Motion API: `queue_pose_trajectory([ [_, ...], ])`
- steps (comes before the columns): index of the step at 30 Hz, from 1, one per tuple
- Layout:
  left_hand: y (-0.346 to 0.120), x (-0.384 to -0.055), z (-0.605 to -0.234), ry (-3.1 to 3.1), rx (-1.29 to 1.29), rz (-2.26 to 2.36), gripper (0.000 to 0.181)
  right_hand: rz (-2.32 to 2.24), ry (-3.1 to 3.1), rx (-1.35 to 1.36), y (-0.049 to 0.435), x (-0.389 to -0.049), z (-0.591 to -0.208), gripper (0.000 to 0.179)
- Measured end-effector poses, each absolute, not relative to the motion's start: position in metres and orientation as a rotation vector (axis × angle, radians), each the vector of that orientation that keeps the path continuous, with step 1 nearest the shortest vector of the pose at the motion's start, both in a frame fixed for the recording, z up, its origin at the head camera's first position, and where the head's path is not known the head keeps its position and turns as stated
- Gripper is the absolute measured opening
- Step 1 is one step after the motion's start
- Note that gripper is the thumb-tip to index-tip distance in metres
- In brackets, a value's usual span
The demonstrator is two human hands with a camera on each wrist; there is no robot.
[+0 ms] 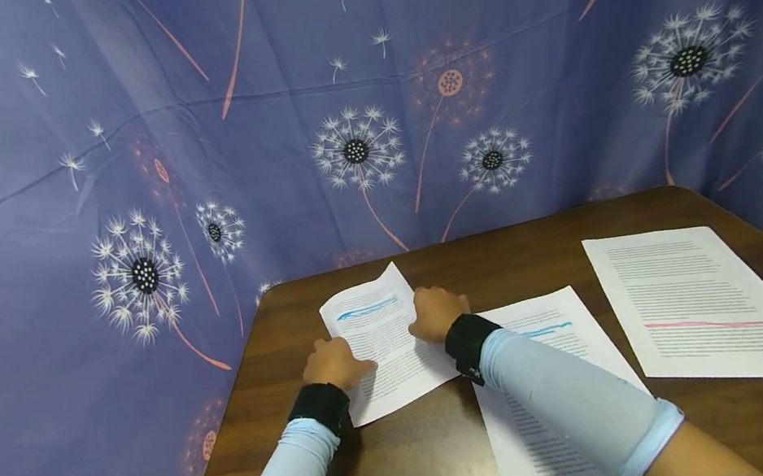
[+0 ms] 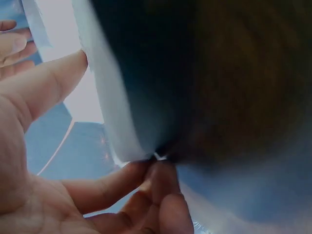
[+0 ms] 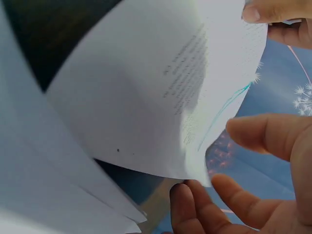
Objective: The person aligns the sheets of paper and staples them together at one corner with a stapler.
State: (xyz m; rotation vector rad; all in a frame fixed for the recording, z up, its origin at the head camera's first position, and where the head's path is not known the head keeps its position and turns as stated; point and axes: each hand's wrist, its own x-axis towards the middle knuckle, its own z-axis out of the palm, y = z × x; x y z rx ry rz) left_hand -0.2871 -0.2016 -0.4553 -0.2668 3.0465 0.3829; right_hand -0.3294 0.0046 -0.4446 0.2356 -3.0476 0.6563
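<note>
A printed sheet of paper (image 1: pixel 383 335) with a blue highlighted line near its top is tilted up off the table at the left, its far corner bent. My left hand (image 1: pixel 336 362) holds its left edge, thumb over the printed face. At the right edge is my right hand (image 1: pixel 437 313), fingers curled about the margin. The right wrist view shows the curved sheet (image 3: pixel 136 97) between both hands, with the right fingertips (image 3: pixel 187 200) behind its edge. In the left wrist view, the left thumb touches the bright paper (image 2: pixel 85 97); much of that view is dark and blurred.
A second printed sheet (image 1: pixel 527 422) with a blue line lies under my right forearm. Farther right lies a third sheet (image 1: pixel 694 298) with a pink line. All are on a brown wooden table (image 1: pixel 415 463). A blue dandelion-patterned cloth (image 1: pixel 283 170) hangs behind its far edge.
</note>
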Motion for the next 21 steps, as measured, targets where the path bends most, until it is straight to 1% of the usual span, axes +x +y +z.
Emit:
queue_pose_trajectory([
  [5,-0.203,-0.288,-0.458,3.066,-0.254,0.472,0.081,0.769,-2.939,0.264,0.006,-0.328,-0.444,0.032],
  [9,-0.208,-0.288,-0.455,3.019,-0.259,0.661,0.087,0.849,-2.869,0.297,0.007,-0.329,-0.446,0.028],
  [11,-0.212,-0.289,-0.452,2.994,-0.267,0.757,0.086,0.869,-2.844,0.299,0.007,-0.33,-0.449,0.026],
  [14,-0.217,-0.289,-0.447,2.988,-0.284,0.84,0.079,0.878,-2.82,0.278,0.008,-0.333,-0.451,0.023],
  [21,-0.225,-0.292,-0.443,3.01,-0.289,0.885,0.054,0.926,-2.828,0.248,0.014,-0.329,-0.443,0.019],
])
